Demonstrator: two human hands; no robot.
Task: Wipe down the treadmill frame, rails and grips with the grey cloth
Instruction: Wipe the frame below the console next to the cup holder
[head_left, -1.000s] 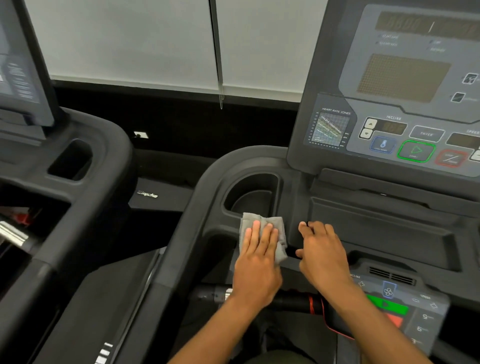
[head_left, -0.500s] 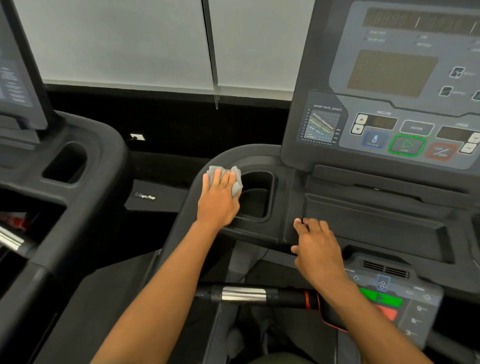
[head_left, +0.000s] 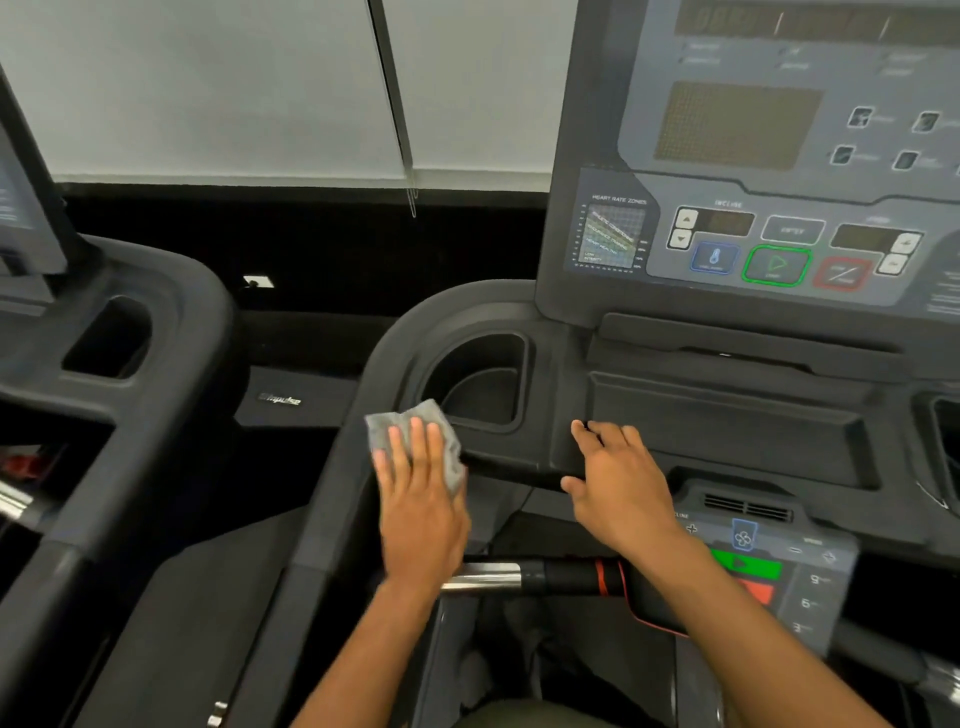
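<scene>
My left hand (head_left: 418, 504) lies flat on the grey cloth (head_left: 397, 423) and presses it onto the black treadmill frame (head_left: 374, 364), on the left rim just below and left of the cup holder (head_left: 483, 382). Most of the cloth is under my fingers; its far corner sticks out. My right hand (head_left: 618, 480) rests with spread fingers on the front edge of the console tray (head_left: 727, 421) and holds nothing. A chrome and black grip bar (head_left: 524, 577) runs crosswise under both wrists.
The console panel (head_left: 753, 156) with its buttons rises at the right. A small keypad (head_left: 769, 561) sits below my right forearm. A second treadmill (head_left: 119, 364) stands at the left, with a narrow gap between the two. White wall panels are behind.
My left hand has slid the cloth back down the left rim, from beside the cup holder's top to below it. My right hand has stayed on the tray edge.
</scene>
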